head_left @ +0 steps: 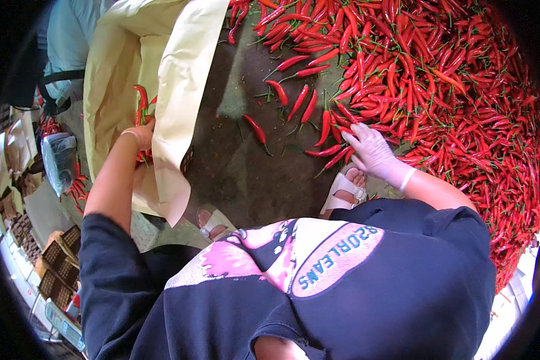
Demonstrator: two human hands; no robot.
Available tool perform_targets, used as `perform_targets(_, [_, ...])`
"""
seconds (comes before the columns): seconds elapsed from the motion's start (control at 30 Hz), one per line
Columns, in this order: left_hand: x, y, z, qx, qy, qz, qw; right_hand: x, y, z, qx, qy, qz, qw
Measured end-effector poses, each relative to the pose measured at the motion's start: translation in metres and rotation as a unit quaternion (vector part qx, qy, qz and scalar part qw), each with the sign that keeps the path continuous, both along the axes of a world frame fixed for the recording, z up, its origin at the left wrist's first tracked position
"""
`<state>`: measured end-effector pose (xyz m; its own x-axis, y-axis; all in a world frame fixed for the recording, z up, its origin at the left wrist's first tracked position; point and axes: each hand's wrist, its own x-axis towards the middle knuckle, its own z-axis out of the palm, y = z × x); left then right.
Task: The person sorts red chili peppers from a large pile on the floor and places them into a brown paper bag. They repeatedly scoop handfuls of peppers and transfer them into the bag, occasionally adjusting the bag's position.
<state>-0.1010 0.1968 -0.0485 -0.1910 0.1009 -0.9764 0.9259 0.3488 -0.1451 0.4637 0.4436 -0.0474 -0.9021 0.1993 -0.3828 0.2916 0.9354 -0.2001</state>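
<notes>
My left hand (139,135) reaches into a paper-lined box (111,72), closed around a few red chili peppers (141,99) whose ends stick out above and below it. Part of its fingers is hidden behind the pale paper flap (183,78). My right hand (372,150), in a thin whitish glove, is at the near left edge of a big heap of red chili peppers (444,90). Its fingers are apart and reach toward several peppers (336,153) lying there; no pepper shows in its grip.
A loose chili pepper (257,131) lies on the dark floor (240,174) between box and heap. My sandalled feet (348,186) stand just below. At the left are a clear plastic bag (59,161), more red peppers (78,186) and brown crates (57,261).
</notes>
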Motion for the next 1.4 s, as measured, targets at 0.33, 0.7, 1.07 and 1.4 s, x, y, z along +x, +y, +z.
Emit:
perform_targets(0.33, [0.212,0.086,0.145,0.686,0.045,0.117,0.717,-0.039,0.027,-0.076,0.060,-0.109,-0.089,0.988])
perform_targets(0.7, [0.294,0.075,-0.081,0.335,0.138,0.469,0.806,-0.091,0.036,-0.045,-0.162,0.102,0.156,0.969])
perform_targets(1.07, [0.289,0.175,-0.074,0.491,0.133,0.457,0.730,-0.089,0.033,-0.070,-0.116,0.169,0.236,0.950])
perform_targets(1.4, [0.280,0.199,-0.071,0.678,0.059,0.242,0.692,-0.105,0.039,-0.097,0.008,0.185,0.181,0.966])
